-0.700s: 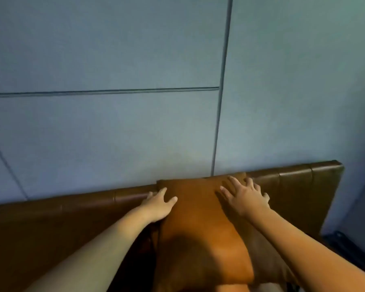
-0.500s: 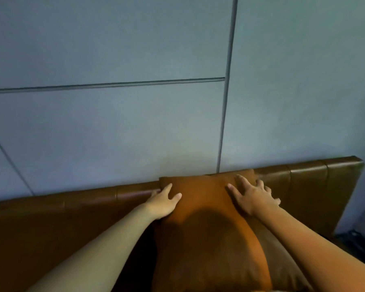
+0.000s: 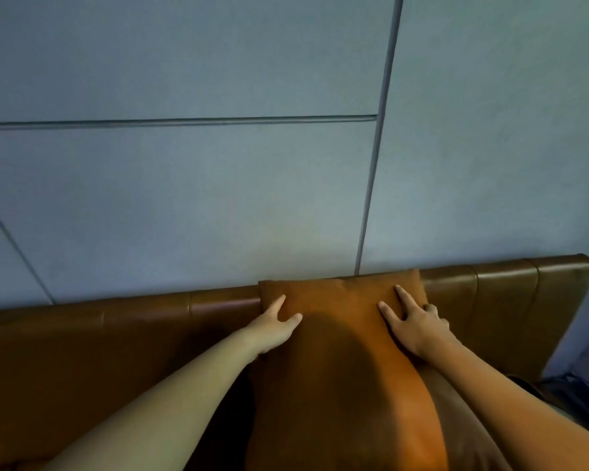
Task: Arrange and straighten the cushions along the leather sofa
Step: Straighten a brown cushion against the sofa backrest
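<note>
An orange-brown cushion (image 3: 340,334) stands upright against the back of the brown leather sofa (image 3: 116,321), its top edge level with the backrest's top. My left hand (image 3: 276,322) grips the cushion's upper left edge, thumb on the front face. My right hand (image 3: 412,321) lies on the upper right corner, two fingers spread on the front and the others wrapped round the side edge. A second, darker brown cushion (image 3: 470,433) shows behind the first at the lower right, partly hidden by my right arm.
A grey-blue panelled wall (image 3: 218,198) rises directly behind the sofa. The backrest ends at the right (image 3: 578,277), with a dark floor patch (image 3: 572,389) beyond it. The sofa stretches on to the left.
The view has shifted so the sofa and cushion sit a little more to the right. Both hands stay on the cushion's top corners; the right fingers have curled further round its side edge.
</note>
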